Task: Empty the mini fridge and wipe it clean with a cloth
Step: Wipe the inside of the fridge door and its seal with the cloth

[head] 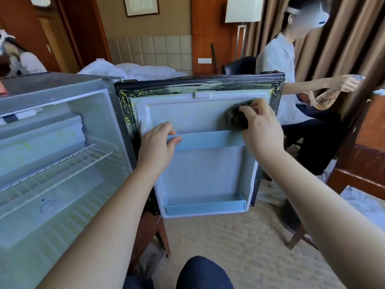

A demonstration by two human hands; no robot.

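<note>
Wiping of the door liner is judged to be the step in hand. The mini fridge [52, 97] stands open at the left of the scene, and no food or bottles are seen inside it, only a wire shelf [62, 170]. Its door [204, 176] is swung out to the right, with the inner face turned toward the camera. A dark, bunched cloth [235, 118] is grasped in the curled fingers of the right hand [260, 130] and pressed against the upper right of the liner, just above the door shelf rail [208, 139]. The left end of that rail is gripped by the left hand [156, 144], thumb in front and fingers hooked over the top.

For a good result, the door should be braced firmly at the rail so that it is not pushed away by the wiping pressure. Overlapping strokes are best run from the top edge downward, so that loosened dirt is carried to parts not yet cleaned. Yellow flecks are visible on the black door gasket [187, 86] and on the back wall of the cabinet; the folds of the gasket probably need a fingertip wrapped in cloth. The bottom door shelf [204, 208] should be left for last, since residue is likely to collect there.
</note>
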